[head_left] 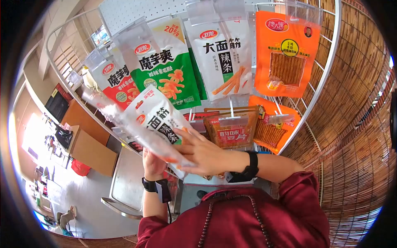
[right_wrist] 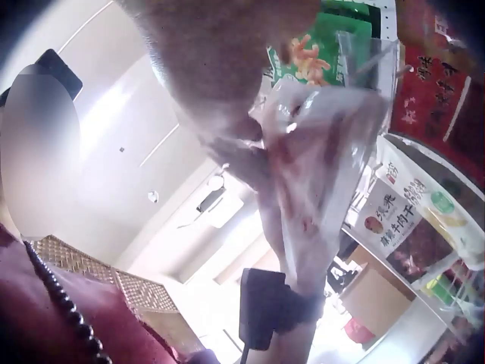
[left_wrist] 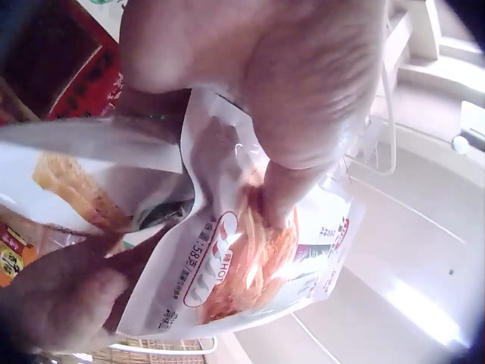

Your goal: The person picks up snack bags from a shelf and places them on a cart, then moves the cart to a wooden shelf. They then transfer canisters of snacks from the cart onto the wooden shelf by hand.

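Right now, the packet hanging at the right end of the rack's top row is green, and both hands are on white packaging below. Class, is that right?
Not quite: the packet at the right end of the rack's top row is orange, as the head view shows. Both hands are indeed on white packaging below.
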Available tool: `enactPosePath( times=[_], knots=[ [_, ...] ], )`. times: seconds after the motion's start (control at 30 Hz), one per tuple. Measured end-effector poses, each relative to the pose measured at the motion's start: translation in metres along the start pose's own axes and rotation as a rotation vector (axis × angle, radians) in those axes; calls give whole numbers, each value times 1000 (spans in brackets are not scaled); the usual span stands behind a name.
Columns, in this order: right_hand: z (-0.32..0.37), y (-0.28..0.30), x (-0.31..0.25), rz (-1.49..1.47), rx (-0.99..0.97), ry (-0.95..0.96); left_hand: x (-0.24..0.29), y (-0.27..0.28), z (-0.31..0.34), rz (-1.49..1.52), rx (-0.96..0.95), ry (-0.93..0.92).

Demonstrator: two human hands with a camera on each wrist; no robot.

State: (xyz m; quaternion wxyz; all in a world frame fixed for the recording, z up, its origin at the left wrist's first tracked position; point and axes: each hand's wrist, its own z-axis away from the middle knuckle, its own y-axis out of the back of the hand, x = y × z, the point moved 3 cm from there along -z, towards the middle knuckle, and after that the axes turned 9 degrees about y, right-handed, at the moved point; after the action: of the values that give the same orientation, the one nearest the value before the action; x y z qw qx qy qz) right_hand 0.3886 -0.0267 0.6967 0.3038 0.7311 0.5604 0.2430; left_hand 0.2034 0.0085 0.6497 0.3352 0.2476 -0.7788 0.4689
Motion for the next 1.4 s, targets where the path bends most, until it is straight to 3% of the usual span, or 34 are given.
enactPosePath(
  times=[0.07,0.13,0.17,0.2,0.3,0.33,0.4,0.47,0.53,0.6,0.67,0.77,1.07,1.17,1.27,1.33,1.37,1.4],
  knots=[
    [-1,-1,15,-186,199,-68,0,11,-1,84,91,23],
    [-1,26,19,-89,411,-355,-2,17,-1,169,118,18],
    [-3,28,25,-394,457,-453,-5,11,-1,185,145,37],
    [-4,28,29,-703,494,-549,-10,6,-4,189,145,31],
    [-5,40,30,-843,405,-580,-20,-20,-13,93,2,92],
    [-1,47,34,-838,400,-577,-24,-13,-20,238,-137,125],
    [11,74,38,-259,404,-342,-25,-10,-25,206,-100,118],
    [21,105,40,-361,724,-526,-5,-59,-34,80,-132,24],
    [26,133,54,-172,793,-392,-15,-26,-34,82,-174,98],
    [28,145,62,-146,792,-395,-23,-6,-35,59,-13,58],
    [25,151,60,-119,792,-393,-27,-10,-36,124,-65,72],
    [17,151,59,-221,817,-479,-31,-19,-37,77,41,133],
    [17,142,63,-202,813,-533,-27,-30,-45,-121,67,168],
    [18,145,68,-130,759,-566,-22,-45,-50,-227,83,188],
    [23,143,78,27,714,-455,-20,-65,-59,-318,79,220],
    [26,144,71,174,698,-565,-23,-81,-64,-284,25,230],
    [28,147,68,422,659,-394,-25,-86,-68,-277,-11,233],
    [28,148,63,424,658,-392,-28,-89,-71,-275,-13,230]
  ],
)
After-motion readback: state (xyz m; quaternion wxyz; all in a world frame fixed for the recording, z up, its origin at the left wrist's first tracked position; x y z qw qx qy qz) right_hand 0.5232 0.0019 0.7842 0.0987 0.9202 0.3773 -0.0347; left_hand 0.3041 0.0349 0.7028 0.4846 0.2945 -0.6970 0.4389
